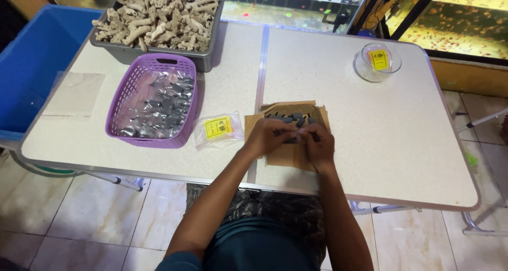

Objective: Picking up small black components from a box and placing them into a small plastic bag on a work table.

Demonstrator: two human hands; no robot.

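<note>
Left hand (269,136) and right hand (317,143) pinched together on a small clear packet (298,138), hard to make out, above an open cardboard box (275,154) of dark grey blocks (292,116); yellow-labelled bag (218,128) just left; purple basket (153,99) beyond.

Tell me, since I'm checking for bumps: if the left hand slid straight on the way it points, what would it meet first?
The left hand points right, at the right hand, so probably those fingers first; they already look touching above the brown cardboard box.
</note>
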